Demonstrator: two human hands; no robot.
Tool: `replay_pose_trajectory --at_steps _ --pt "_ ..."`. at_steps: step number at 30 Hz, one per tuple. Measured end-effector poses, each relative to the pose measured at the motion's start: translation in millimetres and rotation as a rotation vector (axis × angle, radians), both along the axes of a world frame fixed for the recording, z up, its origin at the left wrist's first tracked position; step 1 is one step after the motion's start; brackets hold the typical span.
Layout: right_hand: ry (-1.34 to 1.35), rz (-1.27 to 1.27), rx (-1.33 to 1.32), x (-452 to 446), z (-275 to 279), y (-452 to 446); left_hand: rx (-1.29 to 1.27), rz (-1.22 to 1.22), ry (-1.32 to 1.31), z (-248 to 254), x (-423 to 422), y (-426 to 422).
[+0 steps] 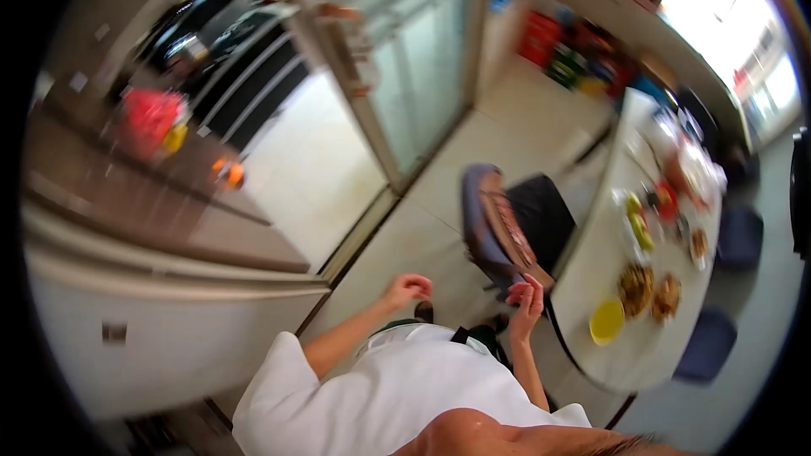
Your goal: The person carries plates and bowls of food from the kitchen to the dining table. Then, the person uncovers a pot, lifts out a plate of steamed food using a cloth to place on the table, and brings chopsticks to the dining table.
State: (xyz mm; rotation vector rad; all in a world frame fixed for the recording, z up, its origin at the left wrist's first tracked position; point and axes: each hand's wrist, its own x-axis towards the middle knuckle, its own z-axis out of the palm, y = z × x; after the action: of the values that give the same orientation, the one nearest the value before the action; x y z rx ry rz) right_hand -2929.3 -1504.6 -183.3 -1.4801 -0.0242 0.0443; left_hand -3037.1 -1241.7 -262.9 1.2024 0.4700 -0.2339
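Observation:
My left hand (408, 290) hangs in front of my body over the floor, with loosely bent fingers and nothing visible in it. On the other side, my right hand (527, 300) is raised, its fingers slightly apart and no object seen between them. It is nearest to a dark chair (545, 211) with a brown and grey cloth item (498, 219) over it; whether the fingers touch the chair I cannot tell. Beside that hand stands a pale table (621, 363) bearing a yellow bowl (606, 322) and dishes of food (636, 289).
Blue-grey stools (708, 344) stand along the table's far side. A sliding glass door (422, 76) opens to a kitchen floor on the left, beside a brown counter (160, 211) with a red bag (152, 118). Boxes (539, 38) are piled by the far wall.

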Motion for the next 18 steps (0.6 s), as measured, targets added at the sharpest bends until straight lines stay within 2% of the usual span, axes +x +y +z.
replay_pose_trajectory --at_steps 2,4,5,6,7,8,11,13,14,16,18 --pt "-0.042 0.327 0.082 6 17 73 0.354 0.396 -0.168 1 -74 97" --pt "-0.117 0.607 0.089 5 37 137 0.685 0.9 -0.25 64 -145 160" --pt "-0.173 0.73 0.057 8 46 165 0.91 0.991 -0.242 98 -185 185" --pt "-0.232 0.856 0.027 10 53 193 0.933 1.22 -0.275 136 -215 192" --pt "-0.26 0.952 0.042 9 56 220 1.136 1.311 -0.289 162 -253 204" --pt "-0.258 1.026 0.055 6 61 245 1.213 1.471 -0.289 187 -286 211" --pt "-0.261 1.219 0.068 -11 69 299 1.395 1.85 -0.184 234 -383 235" --pt "-0.223 1.333 0.11 -26 63 326 1.472 2.043 -0.065 264 -431 250" --pt "-0.239 1.39 0.09 -35 64 337 1.43 2.067 -0.003 272 -455 261" --pt "-0.269 1.491 0.049 -44 66 354 1.342 2.098 0.113 285 -479 275" --pt "-0.221 1.57 0.005 -41 61 369 1.399 2.002 0.146 285 -482 280"
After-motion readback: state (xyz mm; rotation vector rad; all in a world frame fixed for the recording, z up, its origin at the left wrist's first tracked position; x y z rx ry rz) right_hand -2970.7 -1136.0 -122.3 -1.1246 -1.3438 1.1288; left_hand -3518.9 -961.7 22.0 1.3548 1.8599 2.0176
